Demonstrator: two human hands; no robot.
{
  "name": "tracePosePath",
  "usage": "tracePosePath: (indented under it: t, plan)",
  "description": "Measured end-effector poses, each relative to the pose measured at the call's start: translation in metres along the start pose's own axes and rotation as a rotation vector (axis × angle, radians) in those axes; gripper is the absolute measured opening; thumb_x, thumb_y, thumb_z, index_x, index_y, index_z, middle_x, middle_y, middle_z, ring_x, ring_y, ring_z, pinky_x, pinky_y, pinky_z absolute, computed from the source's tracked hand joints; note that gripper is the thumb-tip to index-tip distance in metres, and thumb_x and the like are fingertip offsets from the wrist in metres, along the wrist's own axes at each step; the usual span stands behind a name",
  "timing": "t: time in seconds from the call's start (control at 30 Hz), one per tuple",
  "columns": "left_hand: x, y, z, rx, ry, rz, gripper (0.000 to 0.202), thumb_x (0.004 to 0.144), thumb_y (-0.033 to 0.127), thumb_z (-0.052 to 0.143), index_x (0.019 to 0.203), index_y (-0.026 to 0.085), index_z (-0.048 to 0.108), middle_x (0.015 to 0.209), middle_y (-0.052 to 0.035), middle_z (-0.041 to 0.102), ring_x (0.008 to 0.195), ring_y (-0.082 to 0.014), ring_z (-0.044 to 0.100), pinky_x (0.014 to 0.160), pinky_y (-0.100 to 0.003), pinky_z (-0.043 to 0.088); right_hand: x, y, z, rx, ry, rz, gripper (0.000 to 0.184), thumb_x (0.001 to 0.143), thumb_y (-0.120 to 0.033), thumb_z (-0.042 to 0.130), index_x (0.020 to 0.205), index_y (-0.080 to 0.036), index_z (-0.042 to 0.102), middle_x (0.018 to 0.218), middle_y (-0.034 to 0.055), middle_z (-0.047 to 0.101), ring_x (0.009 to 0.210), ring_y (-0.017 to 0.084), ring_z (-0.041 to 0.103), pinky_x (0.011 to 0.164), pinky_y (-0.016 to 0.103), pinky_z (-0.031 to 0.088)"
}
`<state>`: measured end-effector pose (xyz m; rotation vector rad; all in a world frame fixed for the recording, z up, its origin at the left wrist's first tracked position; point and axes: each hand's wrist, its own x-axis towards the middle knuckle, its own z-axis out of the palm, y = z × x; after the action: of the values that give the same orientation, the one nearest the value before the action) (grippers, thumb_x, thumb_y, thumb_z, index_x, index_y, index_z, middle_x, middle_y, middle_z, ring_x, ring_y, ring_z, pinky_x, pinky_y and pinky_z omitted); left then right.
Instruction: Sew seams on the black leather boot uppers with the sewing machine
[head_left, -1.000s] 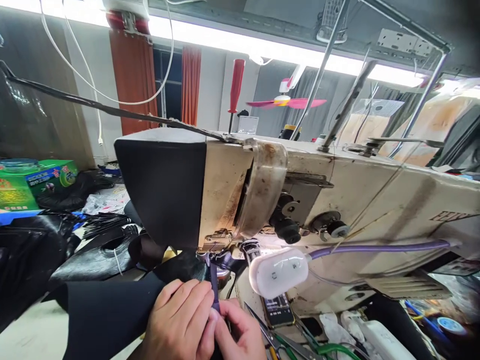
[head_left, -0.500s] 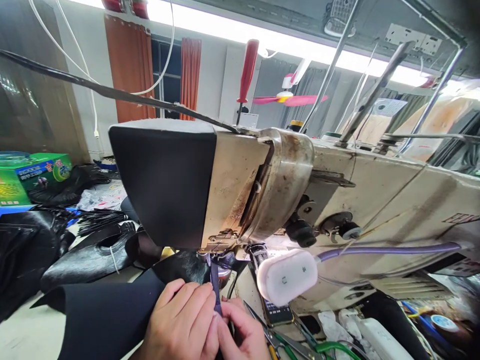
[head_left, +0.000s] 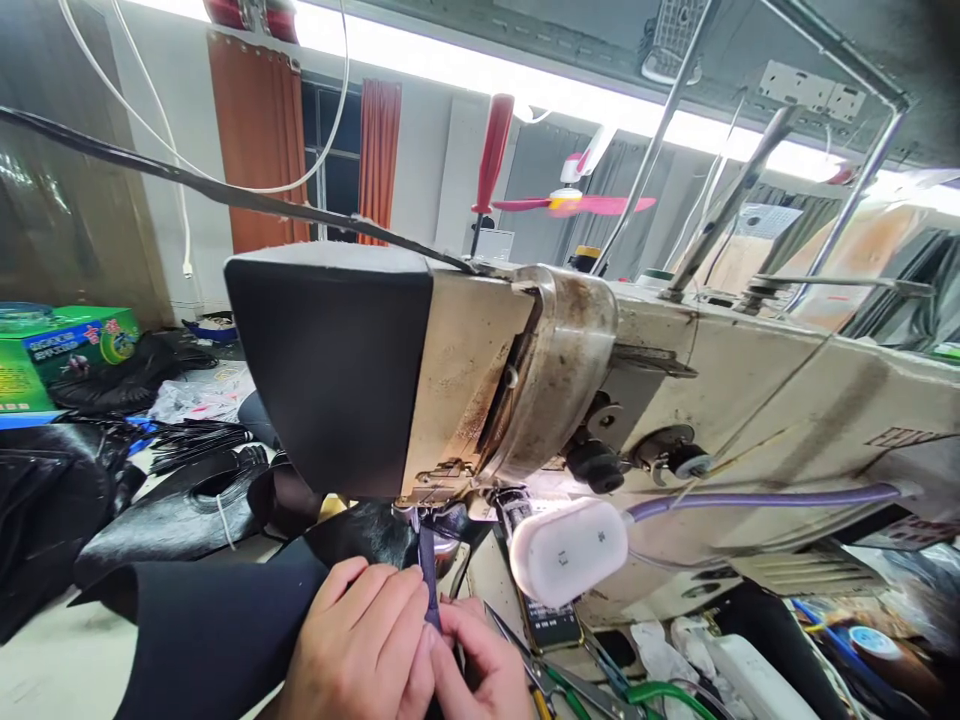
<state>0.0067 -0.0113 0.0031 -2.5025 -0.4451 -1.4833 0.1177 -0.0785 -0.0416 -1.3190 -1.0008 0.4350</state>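
A worn cream sewing machine point(head_left: 675, 400) fills the middle of the view, its head partly covered by a black sheet point(head_left: 330, 370). Under its needle area lies a dark piece of fabric point(head_left: 210, 630). My left hand point(head_left: 360, 650) lies on this fabric with its fingers bent, pinching a narrow dark purple strip point(head_left: 429, 580) that runs up toward the presser foot. My right hand point(head_left: 480, 665) meets it from the right, thumb and fingers closed on the same strip. A white lamp point(head_left: 568, 550) on a purple stalk hangs just right of the needle.
Black leather-like pieces point(head_left: 172, 510) are heaped on the table at left, behind them a green box point(head_left: 60, 345). Green-handled scissors point(head_left: 622, 690) and a phone point(head_left: 551, 625) lie at right below the lamp. A red-handled screwdriver point(head_left: 491, 150) stands on the machine.
The view has shifted slightly. Both hands stay pinched on the strip below the needle, moved only a little.
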Motion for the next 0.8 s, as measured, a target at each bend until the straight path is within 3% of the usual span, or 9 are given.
tracePosePath:
  t: [0.3,0.8]
  plan:
    - [0.0006,0.0016,-0.0010,-0.003,-0.007,-0.012,0.024,0.088,0.009,0.046,0.095,0.010,0.069,0.091,-0.0103,0.075,0.078,-0.0222,0.064,0.080,-0.040,0.045,-0.0004,0.0055,-0.0005,-0.015,0.004,-0.002,0.033,0.086,-0.049,0.058,0.075,-0.025,0.077,0.063,0.0012,0.058,0.063,0.017,0.048,0.063,0.028,0.038]
    - [-0.0007,0.0026,-0.0013,-0.020,-0.007,-0.009,0.024,0.088,0.007,0.047,0.095,0.008,0.070,0.091,-0.0110,0.075,0.079,-0.0223,0.063,0.081,-0.041,0.044,-0.0013,0.0050,-0.0010,-0.045,-0.009,-0.002,0.028,0.086,-0.041,0.056,0.077,-0.024,0.076,0.065,0.0011,0.058,0.065,0.017,0.050,0.064,0.026,0.039]
